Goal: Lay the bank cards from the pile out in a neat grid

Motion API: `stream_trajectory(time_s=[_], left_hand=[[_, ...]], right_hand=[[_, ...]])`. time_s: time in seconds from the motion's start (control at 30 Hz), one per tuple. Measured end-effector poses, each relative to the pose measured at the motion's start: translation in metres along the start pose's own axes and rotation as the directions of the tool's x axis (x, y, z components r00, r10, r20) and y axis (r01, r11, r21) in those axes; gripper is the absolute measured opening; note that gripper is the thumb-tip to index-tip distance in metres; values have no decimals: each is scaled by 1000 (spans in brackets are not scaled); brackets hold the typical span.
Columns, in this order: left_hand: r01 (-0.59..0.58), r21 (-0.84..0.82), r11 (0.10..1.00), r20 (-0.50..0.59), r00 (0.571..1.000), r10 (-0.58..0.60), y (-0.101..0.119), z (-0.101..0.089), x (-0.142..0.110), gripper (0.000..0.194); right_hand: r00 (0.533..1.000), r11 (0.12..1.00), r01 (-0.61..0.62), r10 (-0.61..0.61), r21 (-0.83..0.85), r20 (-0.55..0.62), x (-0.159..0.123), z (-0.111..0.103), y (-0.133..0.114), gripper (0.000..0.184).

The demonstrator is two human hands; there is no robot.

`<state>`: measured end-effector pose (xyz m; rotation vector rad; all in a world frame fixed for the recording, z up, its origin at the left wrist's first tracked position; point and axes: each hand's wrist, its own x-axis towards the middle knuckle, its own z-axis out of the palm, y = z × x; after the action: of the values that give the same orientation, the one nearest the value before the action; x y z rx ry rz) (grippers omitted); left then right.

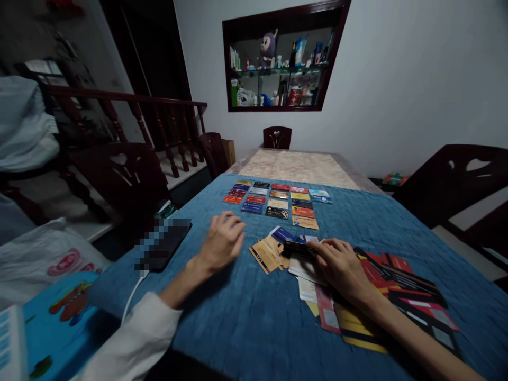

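My right hand [343, 270] pinches a black card [294, 247] between thumb and fingers, over a spread pile of loose cards. Beneath it lie a white card [305, 269], a blue card [283, 234] and a tan card [265, 255]. Under and beside my right wrist are a gold card [357, 330], a pink-red card [327, 312] and several red and black ones. My left hand [222, 241] hovers over the cloth left of the pile, slightly blurred, its fingers loosely bent and nothing visible in them. Beyond the hands, several cards [278, 203] lie in overlapping columns.
A blue cloth [238, 328] covers the near table. A phone [169, 246] with a white cable [130, 301] lies by the left edge. Dark wooden chairs [468, 185] stand around the table. A white plastic bag [51, 254] sits at the left.
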<state>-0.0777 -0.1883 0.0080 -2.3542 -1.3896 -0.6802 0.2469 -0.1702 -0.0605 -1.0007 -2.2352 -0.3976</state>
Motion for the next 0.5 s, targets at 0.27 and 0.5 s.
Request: stream_trajectory(time_s=[0.27,0.5], left_hand=[[416,467,781,-68,897,-437,-85,-46,-90,40],[402,439,803,56,880,-471,-105,-26,-107,43]], right_hand=[[996,998,53,-54,-24,-67,1,-1,1,28],[995,998,56,-58,-22,-82,2,-3,-1,28]])
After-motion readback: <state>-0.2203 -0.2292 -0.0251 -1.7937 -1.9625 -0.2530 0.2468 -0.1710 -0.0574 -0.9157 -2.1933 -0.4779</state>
